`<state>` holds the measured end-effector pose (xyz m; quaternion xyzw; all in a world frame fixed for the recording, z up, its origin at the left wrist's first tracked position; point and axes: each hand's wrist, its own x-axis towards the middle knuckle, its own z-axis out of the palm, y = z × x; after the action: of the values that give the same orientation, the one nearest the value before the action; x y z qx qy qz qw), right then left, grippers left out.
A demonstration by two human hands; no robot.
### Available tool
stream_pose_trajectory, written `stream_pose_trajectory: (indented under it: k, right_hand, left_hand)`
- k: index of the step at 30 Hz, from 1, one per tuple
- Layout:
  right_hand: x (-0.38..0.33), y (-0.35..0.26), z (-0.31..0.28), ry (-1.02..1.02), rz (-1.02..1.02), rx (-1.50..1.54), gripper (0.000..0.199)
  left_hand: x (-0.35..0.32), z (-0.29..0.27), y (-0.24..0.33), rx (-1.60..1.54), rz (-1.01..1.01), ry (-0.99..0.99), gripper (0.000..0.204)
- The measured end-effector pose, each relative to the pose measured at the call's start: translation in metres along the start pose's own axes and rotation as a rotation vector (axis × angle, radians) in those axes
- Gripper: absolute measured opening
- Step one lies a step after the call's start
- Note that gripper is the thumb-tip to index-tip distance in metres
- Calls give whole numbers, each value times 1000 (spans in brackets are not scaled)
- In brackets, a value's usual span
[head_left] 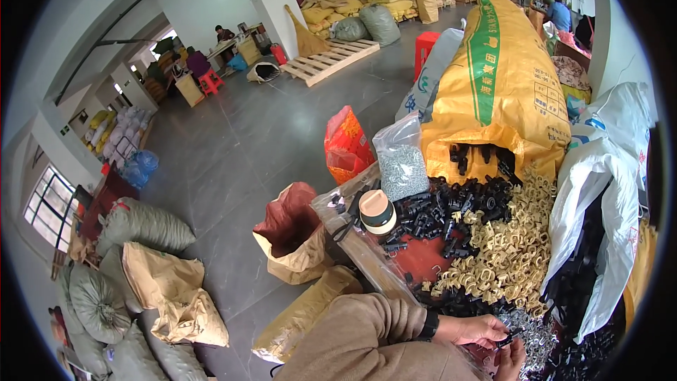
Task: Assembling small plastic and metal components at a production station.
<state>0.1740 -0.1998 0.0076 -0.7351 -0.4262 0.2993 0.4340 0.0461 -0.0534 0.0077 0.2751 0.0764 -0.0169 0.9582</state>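
Note:
Low on the right, my left hand (474,329) comes in from a brown sleeve with a dark band at the wrist. Its fingers are pinched on a small black plastic part (510,337). Just below, my right hand (509,363) has its bent fingers up against the same part, closed around its lower end. Finer detail of the part is too small to make out. Beside the hands lies a heap of silver metal hooks (541,342). Beyond them spread gold-coloured metal pieces (504,247) and a pile of black plastic parts (451,208).
A big yellow woven sack (501,92) spills black parts onto the table. A lidded cup (378,212) and a clear bag of small metal pieces (400,159) stand at the table's far left. White sacking (599,169) hangs on the right. An open paper sack (296,257) stands left of the table.

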Motion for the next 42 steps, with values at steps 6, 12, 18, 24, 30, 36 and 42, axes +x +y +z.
stream_pose_trajectory:
  k: [6, 12, 18, 24, 30, 36, 42]
  right_hand:
    - [-4, -39, 1, -70, 352, 235, 36]
    - [-8, -51, -3, -100, 490, 369, 41]
    - [10, -40, 13, -83, 194, 559, 7]
    - [3, -32, 5, -144, 211, 504, 12]
    - [0, -39, 5, -82, 237, 602, 13]
    - [-14, -34, 5, -8, 279, 648, 16]
    - [-11, -12, 12, -143, 189, 561, 20]
  left_hand:
    - [-10, 2, 2, 42, 35, 55, 17]
    - [-12, 0, 4, 29, -27, -7, 23]
    - [-10, -18, -1, -10, -86, -57, 29]
    - [-5, -14, 5, 1, -88, -14, 28]
    - [-8, -7, 5, -13, -60, -1, 24]
    - [-9, 0, 2, -3, -25, -17, 25]
    - [-7, 0, 3, 85, 13, 57, 23]
